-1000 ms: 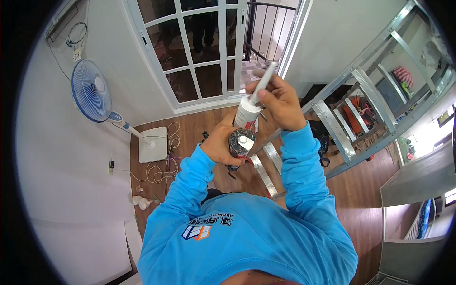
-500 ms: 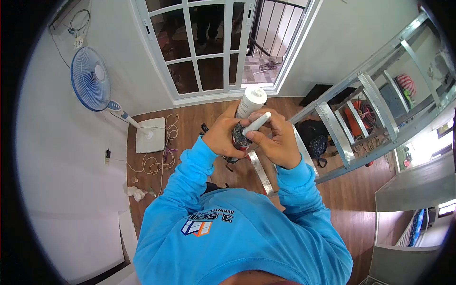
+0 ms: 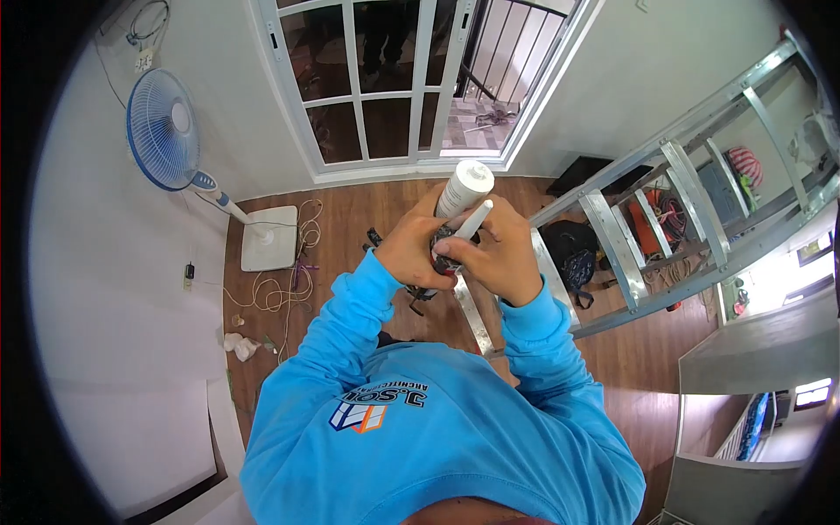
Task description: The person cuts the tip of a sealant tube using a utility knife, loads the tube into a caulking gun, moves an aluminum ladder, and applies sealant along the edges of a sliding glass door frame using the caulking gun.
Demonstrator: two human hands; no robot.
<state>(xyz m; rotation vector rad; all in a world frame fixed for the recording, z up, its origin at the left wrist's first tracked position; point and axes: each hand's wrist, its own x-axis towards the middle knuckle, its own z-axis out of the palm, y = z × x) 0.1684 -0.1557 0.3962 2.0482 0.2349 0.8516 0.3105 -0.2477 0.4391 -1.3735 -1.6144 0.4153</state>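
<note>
My left hand (image 3: 411, 249) is wrapped round a dark, smeared round end (image 3: 444, 241) with a little red at its lower edge; what it belongs to is mostly hidden. A white tapered nozzle (image 3: 475, 219) points up and away from it. The fingers of my right hand (image 3: 506, 262) close round the nozzle's base, the thumb pressing on the dark end. Just beyond the fingers stands a white sealant cartridge (image 3: 464, 187), its flat end up. It seems held by my left hand, though its lower part is hidden.
An aluminium ladder (image 3: 626, 254) leans along the right, with a black bag (image 3: 573, 254) beneath it. A standing fan (image 3: 166, 131) and loose cables (image 3: 284, 293) are at the left. A white-framed sliding door (image 3: 359, 96) stands ahead, partly open.
My right thumb has moved left onto the dark end. The nozzle sits slightly further left and more upright. My view has shifted a little.
</note>
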